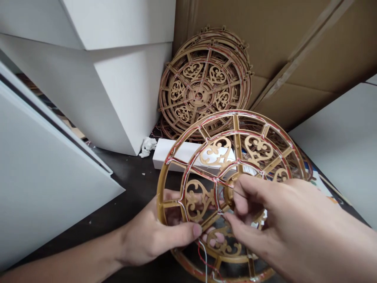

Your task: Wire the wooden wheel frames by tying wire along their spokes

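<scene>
I hold a round gold openwork frame (235,129) with scroll ornaments and thin red and white wire run along its ribs. My left hand (156,236) grips it from below at the lower left, thumb over a rib and fingers behind. My right hand (282,220) is closed in a pinch at the hub, its fingertips on the wire (219,184) near the centre. Loose red and white wire ends (204,259) hang down below the frame.
A stack of similar gold round frames (203,82) leans against a cardboard sheet (279,47) at the back. White boards (118,78) stand to the left and another (338,145) to the right. A white block (176,153) and crumpled white scrap (147,146) lie on the dark table (132,184).
</scene>
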`<state>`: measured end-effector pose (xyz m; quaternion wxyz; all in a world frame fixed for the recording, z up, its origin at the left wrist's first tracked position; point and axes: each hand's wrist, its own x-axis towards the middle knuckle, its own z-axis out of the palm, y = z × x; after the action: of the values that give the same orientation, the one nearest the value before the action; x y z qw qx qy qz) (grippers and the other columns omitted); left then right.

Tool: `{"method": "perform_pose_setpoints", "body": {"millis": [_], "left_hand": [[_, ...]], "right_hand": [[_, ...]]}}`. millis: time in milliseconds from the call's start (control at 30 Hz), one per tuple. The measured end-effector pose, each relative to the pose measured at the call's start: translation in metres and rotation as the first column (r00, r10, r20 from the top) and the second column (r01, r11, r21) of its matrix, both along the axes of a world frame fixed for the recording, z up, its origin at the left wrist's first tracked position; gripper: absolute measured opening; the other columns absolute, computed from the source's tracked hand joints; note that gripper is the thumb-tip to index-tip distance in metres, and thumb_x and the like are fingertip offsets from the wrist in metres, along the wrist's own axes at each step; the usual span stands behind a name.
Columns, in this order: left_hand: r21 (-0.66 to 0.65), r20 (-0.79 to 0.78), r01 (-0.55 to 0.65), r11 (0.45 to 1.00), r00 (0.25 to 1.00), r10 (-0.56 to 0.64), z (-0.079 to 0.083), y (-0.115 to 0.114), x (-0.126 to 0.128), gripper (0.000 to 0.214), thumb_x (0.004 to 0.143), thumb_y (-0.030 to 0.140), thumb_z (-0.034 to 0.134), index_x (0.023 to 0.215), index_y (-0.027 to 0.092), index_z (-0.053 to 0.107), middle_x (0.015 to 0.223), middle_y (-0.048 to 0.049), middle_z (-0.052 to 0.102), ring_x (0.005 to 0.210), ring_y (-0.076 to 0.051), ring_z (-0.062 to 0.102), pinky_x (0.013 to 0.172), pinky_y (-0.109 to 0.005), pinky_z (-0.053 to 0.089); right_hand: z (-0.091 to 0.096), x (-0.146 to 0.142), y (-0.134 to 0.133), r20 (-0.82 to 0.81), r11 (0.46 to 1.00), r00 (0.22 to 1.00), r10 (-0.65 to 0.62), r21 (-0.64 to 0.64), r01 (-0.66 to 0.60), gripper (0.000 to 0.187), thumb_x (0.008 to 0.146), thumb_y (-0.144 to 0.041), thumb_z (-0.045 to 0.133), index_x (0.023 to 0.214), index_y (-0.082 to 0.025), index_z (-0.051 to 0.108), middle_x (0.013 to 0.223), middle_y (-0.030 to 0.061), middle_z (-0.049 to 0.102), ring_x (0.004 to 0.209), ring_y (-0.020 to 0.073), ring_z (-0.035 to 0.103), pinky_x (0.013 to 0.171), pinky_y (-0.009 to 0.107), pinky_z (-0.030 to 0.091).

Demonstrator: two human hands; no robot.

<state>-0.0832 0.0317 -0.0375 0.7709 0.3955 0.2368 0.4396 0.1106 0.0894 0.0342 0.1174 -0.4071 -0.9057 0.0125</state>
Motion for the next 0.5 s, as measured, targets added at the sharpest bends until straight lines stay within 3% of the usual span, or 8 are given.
{"method": "perform_pose_setpoints", "body": {"millis": [100,300,500], "left_hand": [[0.004,0.008,0.015,1.000,1.000,-0.015,0.0006,0.0004,0.0002,0.020,0.092,0.019,0.066,0.110,0.020,0.076,0.098,-0.0086,0.078,0.097,-0.020,0.073,0.090,-0.032,0.057],[0.021,0.039,0.070,0.997,0.997,-0.071,-0.0003,0.0012,-0.0006,0.021,0.093,0.020,0.065,0.111,0.021,0.075,0.096,-0.0073,0.078,0.092,-0.017,0.073,0.088,-0.028,0.056],[0.014,0.007,0.034,0.999,0.999,-0.034,-0.0016,0.0001,-0.0030,0.026,0.091,0.020,0.066,0.114,0.017,0.074,0.098,-0.0121,0.077,0.089,-0.020,0.072,0.090,-0.034,0.055]], "right_hand": [[-0.0004,-0.0040,0.0010,-0.018,0.996,0.996,0.084,0.012,-0.084,0.026,0.056,-0.012,0.063,0.057,-0.025,0.041,0.036,-0.0133,0.043,0.022,0.0063,0.034,0.024,0.021,0.022],[0.0060,0.0004,0.0033,-0.074,0.950,0.990,0.118,-0.282,-0.134,0.023,0.066,-0.009,0.058,0.057,-0.023,0.042,0.038,-0.0130,0.046,0.028,0.0025,0.039,0.027,0.012,0.025],[0.0085,0.0019,0.0053,-0.101,0.948,0.989,0.109,-0.289,-0.134,0.017,0.070,-0.014,0.055,0.060,-0.024,0.045,0.041,-0.0115,0.047,0.030,0.0034,0.040,0.028,0.012,0.028]]}}
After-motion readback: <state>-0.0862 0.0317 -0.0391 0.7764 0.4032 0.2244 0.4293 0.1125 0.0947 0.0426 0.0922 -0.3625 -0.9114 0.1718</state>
